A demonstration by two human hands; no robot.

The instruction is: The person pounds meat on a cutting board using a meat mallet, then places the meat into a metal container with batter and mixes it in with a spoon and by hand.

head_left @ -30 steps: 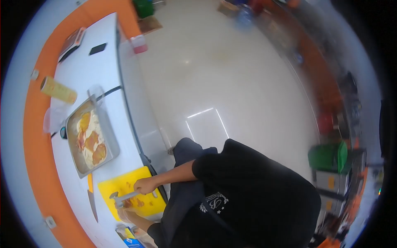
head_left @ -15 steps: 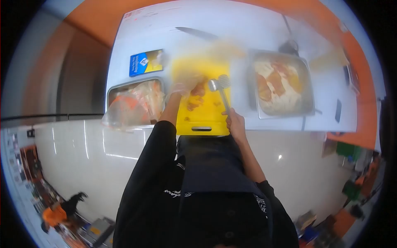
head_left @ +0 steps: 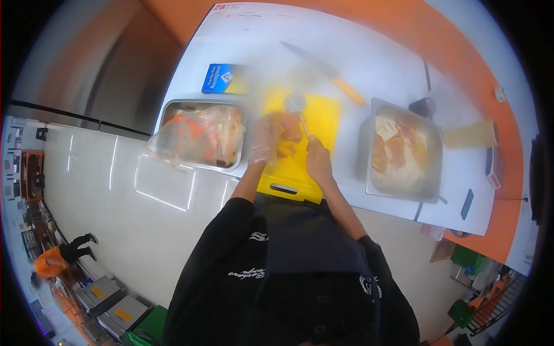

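My right hand is closed around the handle of a metal meat mallet. The mallet's ridged head is over the far part of a yellow cutting board, beside a piece of raw meat. Along the meat's left edge lies my left hand, in a clear plastic glove; haze blurs its fingers, so their grip is unclear. Smaller meat scraps lie nearer to me on the board.
Left of the board is a metal tray with a plastic bag. Beyond it lies a blue glove box. A knife rests past the board. At right, a deep metal pan holds meat pieces in white powder.
The view has turned, so the table now slants down to the right. The mallet's head has shifted left, closer to the meat. My left hand stays by the meat.
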